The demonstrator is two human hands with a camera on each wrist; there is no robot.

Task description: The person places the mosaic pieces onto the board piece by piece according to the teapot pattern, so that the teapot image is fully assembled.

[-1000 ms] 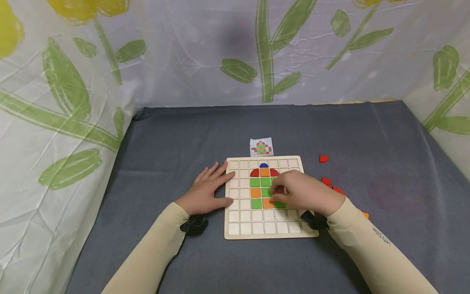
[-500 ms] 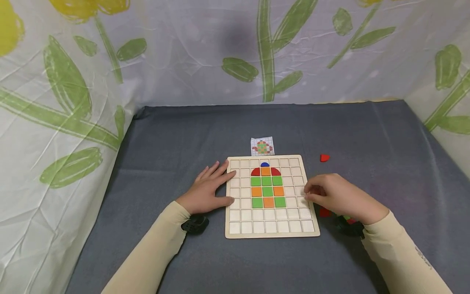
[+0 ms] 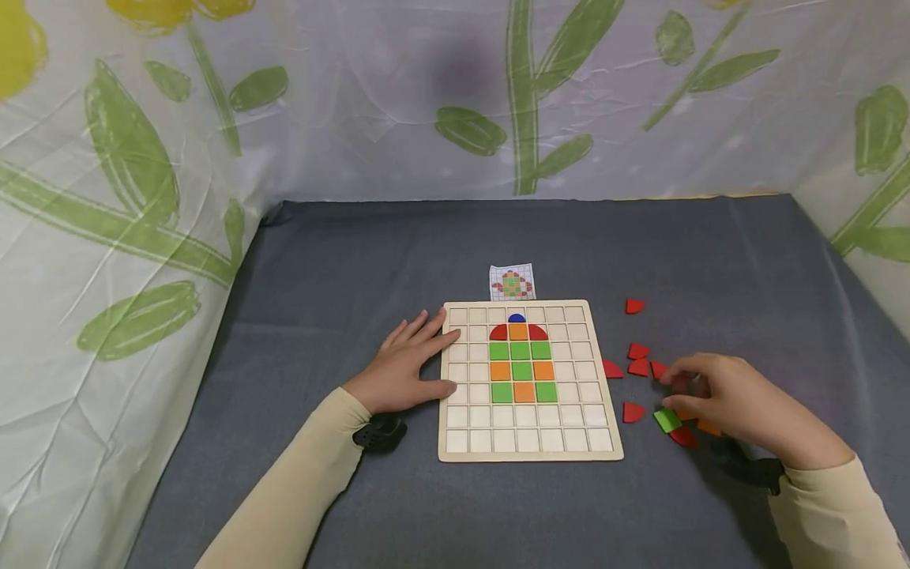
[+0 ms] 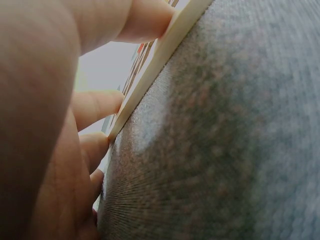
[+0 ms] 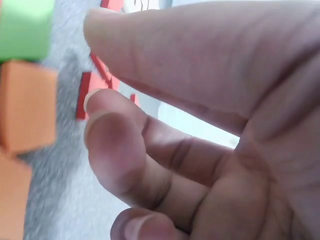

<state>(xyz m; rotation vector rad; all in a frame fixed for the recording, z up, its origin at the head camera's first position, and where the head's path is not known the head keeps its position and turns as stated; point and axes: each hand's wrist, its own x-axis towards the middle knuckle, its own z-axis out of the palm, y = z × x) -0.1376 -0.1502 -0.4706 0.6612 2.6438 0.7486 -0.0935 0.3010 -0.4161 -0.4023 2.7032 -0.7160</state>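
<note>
Near the centre of the head view, the left hand (image 3: 405,371) is resting spread fingers against the wooden grid board (image 3: 529,457); a stray push could be shoving it into the red tile (image 3: 613,369) lying at its right edge. Right of centre, the right hand (image 3: 739,399) is holding nothing, thumb and fingertips apart; crowding could be causing an accidental knock to the green tile (image 3: 667,420).

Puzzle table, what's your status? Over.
Left hand touching left edge of wooden board. Right hand empty, beside loose tiles. Board partly filled. Nothing apparent in right hand's way.
</note>
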